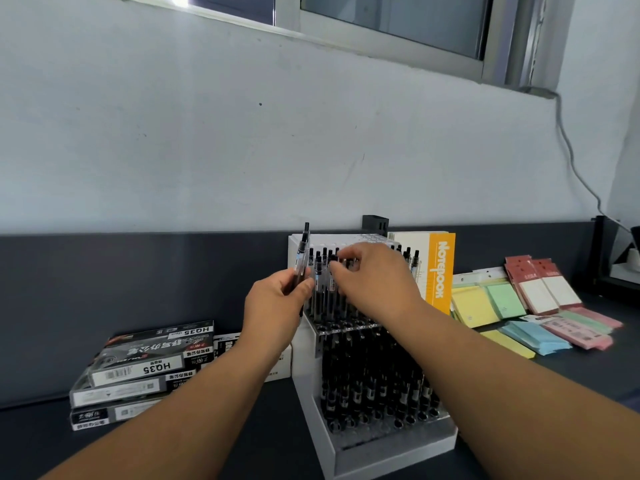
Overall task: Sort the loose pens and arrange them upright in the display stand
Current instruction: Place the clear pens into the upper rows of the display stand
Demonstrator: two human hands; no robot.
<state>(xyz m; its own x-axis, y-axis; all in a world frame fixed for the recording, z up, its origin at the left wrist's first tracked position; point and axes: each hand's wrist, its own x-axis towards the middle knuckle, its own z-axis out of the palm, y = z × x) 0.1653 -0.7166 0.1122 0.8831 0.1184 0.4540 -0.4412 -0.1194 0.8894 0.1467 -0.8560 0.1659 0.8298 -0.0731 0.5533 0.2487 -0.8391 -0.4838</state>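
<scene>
**Item: pen sorting, in progress.**

- Stand (391, 448): white, stepped, just below and beyond both grips.
- Lower pens (374, 386): beneath my right forearm, packed upright. I judge this tier full.
- Upper pens (320, 271): between the two grips, standing upright. Empty holes show along the front edge under my left grip, and more sockets behind look vacant. I judge this tier part filled.
- Left grip (277, 306): clenched around a pen (302, 252), clear barrel with a dark cap. The pen rises above my knuckles, near upright, just left of the upper row, and is not yet seated.
- Right grip (374, 275): palm down, fingers curled. Thumb and forefinger pinch the cap of a second pen (333, 261) that stands in the upper row.
- Pose: both forearms reach forward and converge on the upper tier, wrists level.
- Boxes (145, 365): stacked on the bench (41, 445), left of and below my left grip. They probably hold more stock.
- Left to do: seat the held pen and fill the open holes.
</scene>
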